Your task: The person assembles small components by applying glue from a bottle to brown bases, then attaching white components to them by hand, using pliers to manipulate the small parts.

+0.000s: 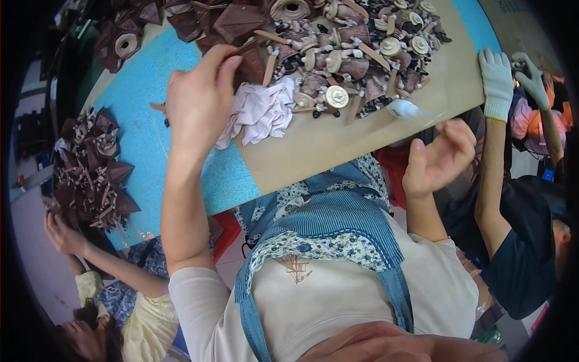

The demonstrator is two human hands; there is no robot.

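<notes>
Far side of the board: your left hand (196,99) reaches into the pile of brown toy parts (338,54).
Left hand: your fingers curl together around one dark brown piece (250,60) at the near left edge of the pile.
White cloth (259,111): it lies crumpled just right of your left hand, touching the pile.
Right hand (437,160): it hangs near you, off the wooden board (362,139), fingers half curled, holding nothing you can see.
Blue table (139,108): it lies under the board, on the left.
Left worker: another person's hand (60,232) touches a second brown pile (90,169).
Right worker: a white glove (497,81) rests at the board's right edge.
</notes>
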